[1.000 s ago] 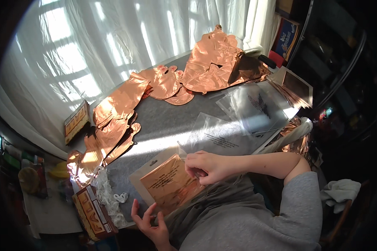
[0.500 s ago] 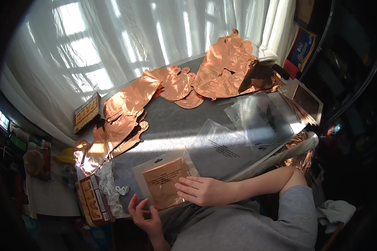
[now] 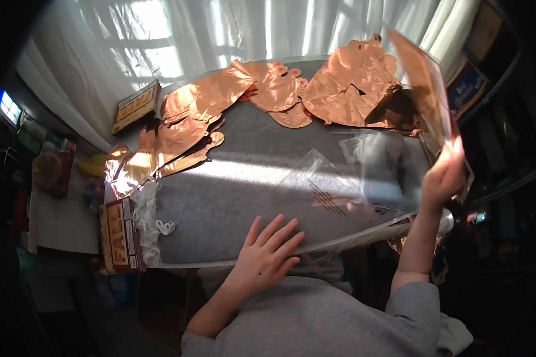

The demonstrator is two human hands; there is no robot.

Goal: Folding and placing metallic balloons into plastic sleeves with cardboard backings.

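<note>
My right hand [image 3: 443, 175] is raised over the far right side of the table, its fingers closed on the lower end of a clear packet of folded copper-coloured foil [image 3: 426, 83]. The packet stands tilted on edge and is slightly blurred. My left hand [image 3: 265, 253] lies at the table's front edge with its fingers spread and nothing in them. Flat copper foil balloons [image 3: 339, 89] lie along the far side of the table, and more foil balloons [image 3: 173, 143] overlap at the left. Clear plastic bags [image 3: 390, 169] lie on the right half, below the raised packet.
White string [image 3: 146, 217] lies bunched on the left edge, beside a brown printed box [image 3: 119, 232]. Another printed box [image 3: 136, 108] stands at the far left corner. A white curtain [image 3: 220, 35] hangs behind the grey tabletop [image 3: 232, 196]. Rolled clear plastic runs along the right front edge.
The packet has left the front of the table and is lifted to the far right in my right hand. My left hand has moved right, fingers spread. The view has shifted.
</note>
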